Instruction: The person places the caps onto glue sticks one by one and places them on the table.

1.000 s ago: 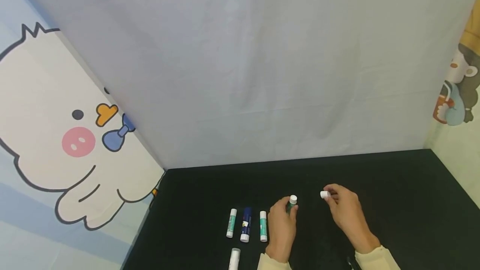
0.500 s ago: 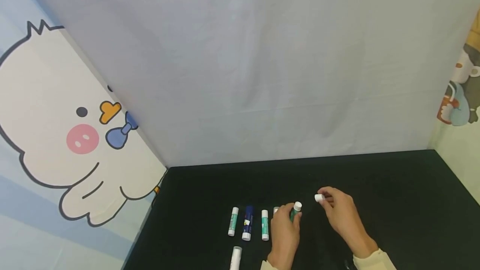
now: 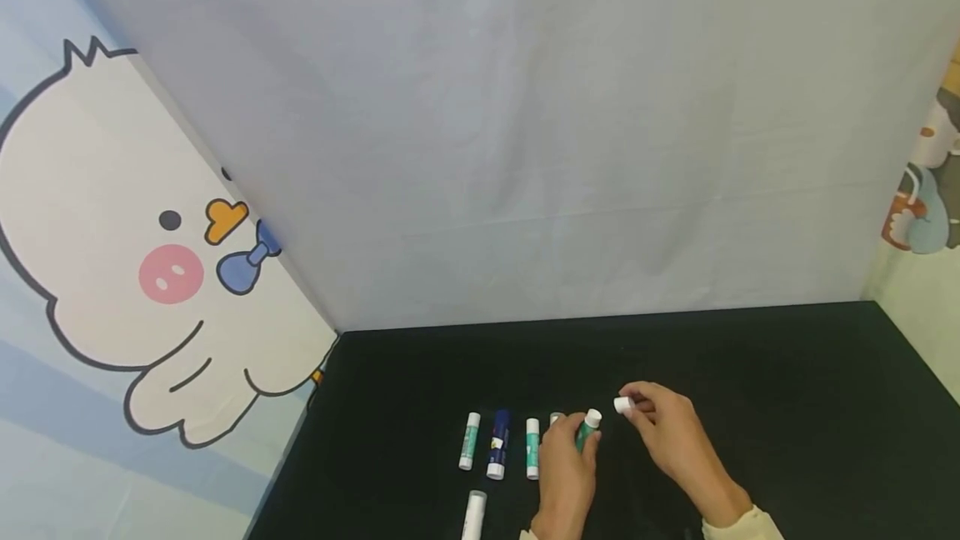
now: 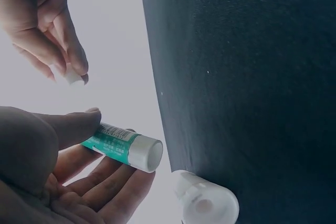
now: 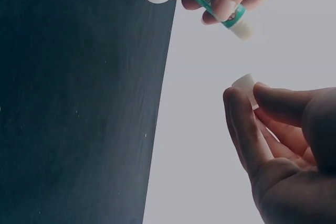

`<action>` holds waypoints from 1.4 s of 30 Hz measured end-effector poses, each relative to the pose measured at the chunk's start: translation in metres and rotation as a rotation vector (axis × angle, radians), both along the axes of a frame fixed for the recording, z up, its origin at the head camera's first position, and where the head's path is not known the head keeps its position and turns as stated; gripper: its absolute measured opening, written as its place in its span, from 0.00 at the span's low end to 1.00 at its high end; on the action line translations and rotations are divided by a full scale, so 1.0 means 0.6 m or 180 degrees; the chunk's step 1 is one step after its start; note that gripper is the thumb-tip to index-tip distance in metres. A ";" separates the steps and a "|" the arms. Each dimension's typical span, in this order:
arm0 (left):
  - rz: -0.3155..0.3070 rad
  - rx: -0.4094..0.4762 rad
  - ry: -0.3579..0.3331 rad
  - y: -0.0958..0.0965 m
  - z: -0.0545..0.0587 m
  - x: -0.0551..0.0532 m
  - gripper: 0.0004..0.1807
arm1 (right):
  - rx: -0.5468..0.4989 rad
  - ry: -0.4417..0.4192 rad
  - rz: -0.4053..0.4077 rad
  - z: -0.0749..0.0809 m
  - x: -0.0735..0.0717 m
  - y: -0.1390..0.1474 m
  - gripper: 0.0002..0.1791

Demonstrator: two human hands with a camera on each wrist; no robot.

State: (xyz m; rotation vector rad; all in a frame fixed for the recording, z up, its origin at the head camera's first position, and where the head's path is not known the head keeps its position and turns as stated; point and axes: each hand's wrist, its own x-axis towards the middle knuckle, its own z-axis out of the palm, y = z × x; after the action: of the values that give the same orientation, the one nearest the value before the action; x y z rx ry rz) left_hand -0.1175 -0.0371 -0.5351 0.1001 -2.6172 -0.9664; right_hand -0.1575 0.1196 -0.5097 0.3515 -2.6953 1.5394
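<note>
My left hand (image 3: 564, 465) holds a green glue stick (image 4: 113, 142) between thumb and fingers, tilted and raised above the black table. Its exposed glue tip (image 5: 242, 30) shows in the right wrist view, facing the other hand. Just to the right, my right hand (image 3: 670, 436) pinches a small white cap (image 5: 245, 87) between thumb and fingertips. A short gap separates cap and stick. On the table left of my hands lie two green-and-white glue sticks, one farther left (image 3: 469, 442) and one nearer (image 3: 532, 448), with a dark blue glue stick (image 3: 498, 445) between them.
Behind my left hand peeks the white end of another stick (image 3: 556, 418), mostly hidden. A white tube (image 3: 474, 515) lies at the front left, cut by the frame's lower edge. A grey-white cloth wall (image 3: 600, 148) rises behind the black table (image 3: 787, 390).
My right hand has moved left with the cap, closer to the glue stick. My left hand has come down slightly, its stick tilting more; a white end now shows behind it.
</note>
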 end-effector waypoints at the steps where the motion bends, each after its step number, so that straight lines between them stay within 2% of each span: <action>1: -0.0001 0.0009 -0.0002 -0.001 0.000 0.001 0.09 | -0.0020 -0.0002 0.0023 0.000 0.001 -0.001 0.12; 11: 0.0028 -0.0006 -0.0015 -0.008 -0.002 0.009 0.10 | -0.0114 0.0036 0.0108 0.003 0.008 -0.013 0.12; 19: 0.0090 0.0024 -0.0128 -0.010 -0.002 0.015 0.10 | -0.0113 -0.0020 0.0209 0.004 0.014 -0.023 0.10; 26: 0.0131 0.0032 -0.0093 -0.015 -0.003 0.018 0.10 | -0.0167 -0.0046 0.0301 0.004 0.017 -0.031 0.10; 42: 0.0075 0.0041 -0.0159 -0.025 -0.003 0.031 0.09 | -0.0220 -0.0231 0.0523 -0.007 0.022 -0.043 0.11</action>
State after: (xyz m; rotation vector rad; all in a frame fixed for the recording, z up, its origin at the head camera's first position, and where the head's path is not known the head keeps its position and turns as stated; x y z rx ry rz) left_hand -0.0990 -0.0522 -0.5372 0.1598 -2.6491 -0.9850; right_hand -0.1441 0.0940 -0.5141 0.5373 -2.7196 1.7146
